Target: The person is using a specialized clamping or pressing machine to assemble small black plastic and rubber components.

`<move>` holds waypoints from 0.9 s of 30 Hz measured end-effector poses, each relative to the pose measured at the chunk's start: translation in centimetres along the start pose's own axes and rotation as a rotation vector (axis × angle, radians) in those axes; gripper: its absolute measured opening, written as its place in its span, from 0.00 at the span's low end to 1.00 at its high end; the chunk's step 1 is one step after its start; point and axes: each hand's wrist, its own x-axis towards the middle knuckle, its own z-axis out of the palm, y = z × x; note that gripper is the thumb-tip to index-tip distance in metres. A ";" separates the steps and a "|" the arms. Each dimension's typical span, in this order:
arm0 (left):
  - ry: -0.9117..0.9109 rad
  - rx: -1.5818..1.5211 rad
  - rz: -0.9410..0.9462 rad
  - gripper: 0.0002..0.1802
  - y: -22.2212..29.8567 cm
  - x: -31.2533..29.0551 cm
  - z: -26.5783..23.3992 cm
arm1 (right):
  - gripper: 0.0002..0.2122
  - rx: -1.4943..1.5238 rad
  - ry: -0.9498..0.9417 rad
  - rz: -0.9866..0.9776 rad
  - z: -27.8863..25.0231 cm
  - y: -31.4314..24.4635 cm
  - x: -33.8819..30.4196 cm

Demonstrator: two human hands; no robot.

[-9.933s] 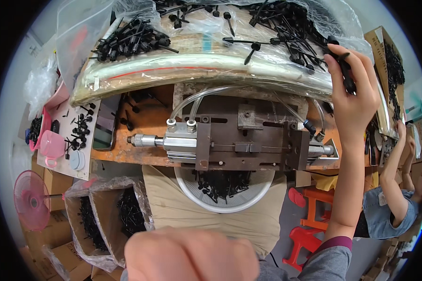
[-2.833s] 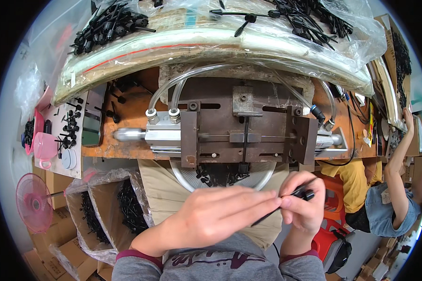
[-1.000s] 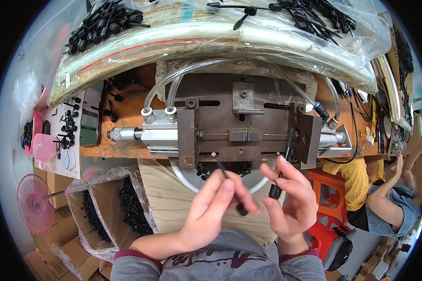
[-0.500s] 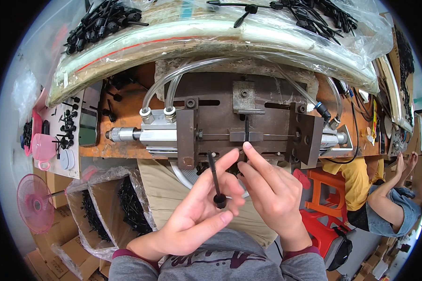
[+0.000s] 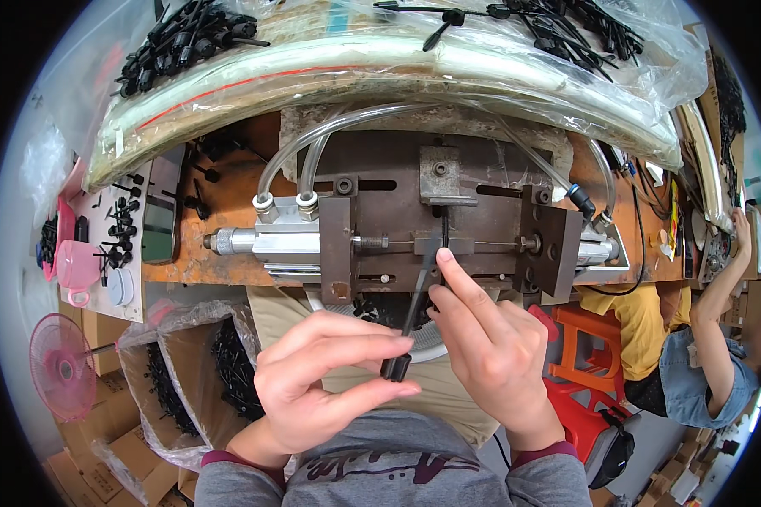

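left black part (image 5: 396,368): slim straight stem, wider knobby head. pinched between thumb and fingers of left hand (image 5: 313,380). head at near end, stem tilted far and slightly right, far tip blurred over metal fixture (image 5: 372,156); contact there unclear.

right black part (image 5: 446,221): thin dark stem, runs near-far across small grey block (image 5: 432,245) at fixture middle, far end by the upright bracket (image 5: 439,176). near part hidden behind right hand (image 5: 495,346), index fingertip at the stem.

fixture: dark brown slotted plate, silver cylinder (image 5: 286,245) on left, another at right, thin rods from both sides toward the block.
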 end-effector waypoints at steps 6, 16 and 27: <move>0.041 0.323 0.146 0.20 -0.1 0.5 0.8 | 0.12 0.012 0.008 0.026 -0.1 -0.1 0.1; -0.007 0.740 0.380 0.17 -1.9 1.6 2.2 | 0.11 0.422 -0.143 0.022 -1.7 0.9 -2.8; -0.077 0.892 0.332 0.15 -2.6 3.0 4.4 | 0.10 0.555 -0.314 -0.022 1.6 0.0 -4.8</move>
